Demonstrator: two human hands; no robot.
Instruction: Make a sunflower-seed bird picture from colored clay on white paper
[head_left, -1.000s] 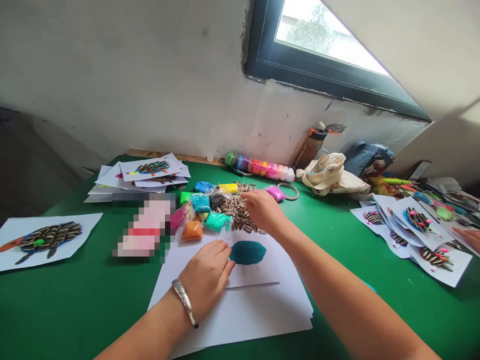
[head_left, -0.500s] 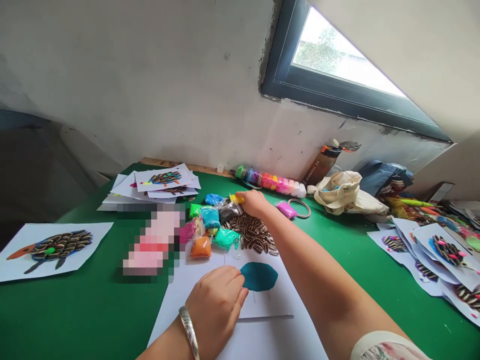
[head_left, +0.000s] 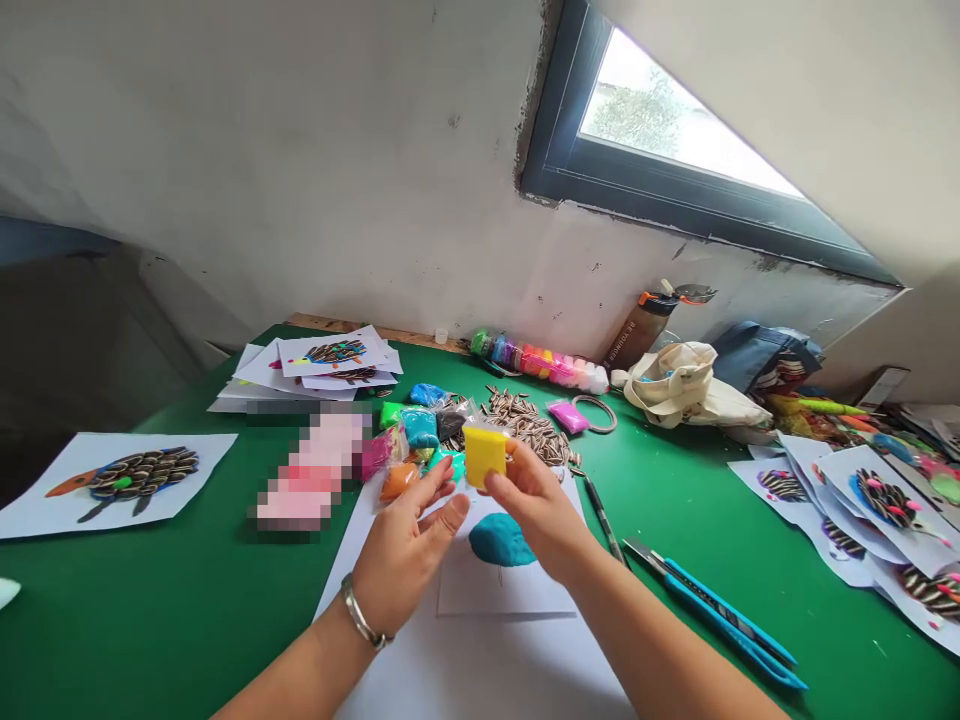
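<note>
My right hand (head_left: 534, 505) pinches a yellow clay packet (head_left: 484, 453) in its fingers, above a sheet of white paper (head_left: 506, 590). My left hand (head_left: 405, 548) stays just left of the packet, fingers spread and not clearly touching it. Beneath both hands lies a flat teal clay shape (head_left: 501, 540), partly hidden by my right hand. Striped sunflower seeds (head_left: 525, 428) lie in a heap behind the packet. Several bagged clay colours (head_left: 418, 430) sit left of them.
A blue-handled pair of scissors (head_left: 712, 615) and a dark pen (head_left: 602, 516) lie on the green table (head_left: 112, 620) to the right. Seed-covered pictures (head_left: 142, 475) lie at both sides. Behind stand clay tubes (head_left: 536, 360), a bottle (head_left: 637, 330) and a cloth bag (head_left: 682, 385).
My right hand has come back from the seed heap with the yellow packet, now held up near my left hand. The view has shifted, bringing the scissors and pen into sight.
</note>
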